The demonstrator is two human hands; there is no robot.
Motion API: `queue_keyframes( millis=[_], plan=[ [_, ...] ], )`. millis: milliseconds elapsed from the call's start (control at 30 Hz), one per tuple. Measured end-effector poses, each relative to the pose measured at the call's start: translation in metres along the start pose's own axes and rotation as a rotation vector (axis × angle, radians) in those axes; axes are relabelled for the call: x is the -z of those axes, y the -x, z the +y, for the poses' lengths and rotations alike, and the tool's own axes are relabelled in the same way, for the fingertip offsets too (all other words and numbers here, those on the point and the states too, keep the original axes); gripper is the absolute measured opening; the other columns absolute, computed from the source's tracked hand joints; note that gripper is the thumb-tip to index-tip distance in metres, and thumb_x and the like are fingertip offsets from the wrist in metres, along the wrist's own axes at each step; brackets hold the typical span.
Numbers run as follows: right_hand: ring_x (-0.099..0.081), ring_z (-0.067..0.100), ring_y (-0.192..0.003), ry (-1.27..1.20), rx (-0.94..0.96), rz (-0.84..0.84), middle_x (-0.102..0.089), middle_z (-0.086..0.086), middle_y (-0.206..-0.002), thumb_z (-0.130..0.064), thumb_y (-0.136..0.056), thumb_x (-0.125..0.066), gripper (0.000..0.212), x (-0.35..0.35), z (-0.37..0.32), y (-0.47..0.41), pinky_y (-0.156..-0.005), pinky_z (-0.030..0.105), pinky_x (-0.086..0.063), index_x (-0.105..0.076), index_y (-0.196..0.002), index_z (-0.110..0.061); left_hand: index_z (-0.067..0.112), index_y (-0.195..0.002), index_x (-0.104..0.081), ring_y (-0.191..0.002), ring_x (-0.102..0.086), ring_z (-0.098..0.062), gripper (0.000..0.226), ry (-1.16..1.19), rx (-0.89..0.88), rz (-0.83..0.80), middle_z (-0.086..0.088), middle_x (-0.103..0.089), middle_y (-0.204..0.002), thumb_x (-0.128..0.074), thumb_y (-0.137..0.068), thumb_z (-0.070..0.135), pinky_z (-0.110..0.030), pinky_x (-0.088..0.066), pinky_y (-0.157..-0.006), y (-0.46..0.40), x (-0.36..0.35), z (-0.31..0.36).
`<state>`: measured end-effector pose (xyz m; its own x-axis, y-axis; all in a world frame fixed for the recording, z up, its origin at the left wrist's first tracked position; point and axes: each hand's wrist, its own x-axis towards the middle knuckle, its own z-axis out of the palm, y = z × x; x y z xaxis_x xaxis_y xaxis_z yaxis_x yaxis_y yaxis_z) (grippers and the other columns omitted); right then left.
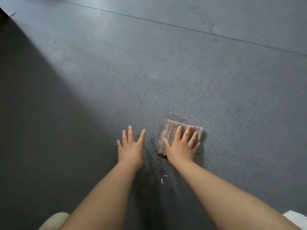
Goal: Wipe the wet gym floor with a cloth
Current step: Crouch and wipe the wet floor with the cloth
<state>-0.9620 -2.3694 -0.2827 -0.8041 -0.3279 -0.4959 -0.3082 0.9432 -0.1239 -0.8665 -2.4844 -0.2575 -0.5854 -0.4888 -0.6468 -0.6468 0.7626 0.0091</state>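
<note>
A folded pink-and-grey cloth [169, 132] lies flat on the dark grey rubber gym floor [149, 77]. My right hand [182, 145] presses on it with straight, spread fingers and covers its near right half. My left hand [131, 145] rests flat on the bare floor just left of the cloth, fingers spread, holding nothing. A darker wet streak [152, 176] runs between my forearms from the cloth's near edge toward me.
Loose white threads [182, 117] lie by the cloth's far edge, with more threads [163, 180] on the wet streak. A seam line [182, 27] crosses the floor at the far side. Pale shapes sit at the bottom left corner [54, 219] and bottom right corner [295, 218].
</note>
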Motion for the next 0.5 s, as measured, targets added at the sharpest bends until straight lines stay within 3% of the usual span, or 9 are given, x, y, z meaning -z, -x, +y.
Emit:
queue_keyframes(
  millis=[133,300,500],
  plan=[
    [0.022,0.043,-0.139,0.056,-0.059,0.024,0.024,0.016,-0.154,-0.069,-0.09,-0.021,0.084,-0.013,0.0,-0.012,-0.108,0.065,0.008,0.018,-0.148,-0.022,0.035,-0.143,0.027,-0.14,0.023,-0.039,0.13,-0.017,0.021,-0.082,-0.017,0.036,-0.149,-0.076,-0.067,0.055,-0.057,-0.002,-0.113,-0.022,0.008,-0.002],
    [0.015,0.04,-0.142,0.083,-0.052,0.132,0.016,0.013,-0.157,-0.063,-0.092,-0.024,0.078,-0.001,0.001,-0.05,-0.109,0.063,0.006,0.009,-0.151,-0.025,0.031,-0.144,0.028,-0.138,0.023,-0.045,0.134,0.004,-0.006,-0.124,-0.02,0.037,-0.147,-0.077,-0.065,0.055,-0.061,-0.005,-0.112,-0.034,0.008,-0.006],
    [0.016,0.04,-0.142,0.069,-0.108,0.125,0.016,0.013,-0.157,-0.061,-0.094,-0.022,0.072,0.026,-0.026,-0.103,-0.11,0.065,0.004,0.006,-0.151,-0.027,0.03,-0.144,0.027,-0.137,0.024,-0.048,0.135,0.012,-0.035,-0.134,-0.022,0.036,-0.147,-0.079,-0.064,0.052,-0.064,-0.005,-0.11,-0.04,0.008,-0.005]
  ],
)
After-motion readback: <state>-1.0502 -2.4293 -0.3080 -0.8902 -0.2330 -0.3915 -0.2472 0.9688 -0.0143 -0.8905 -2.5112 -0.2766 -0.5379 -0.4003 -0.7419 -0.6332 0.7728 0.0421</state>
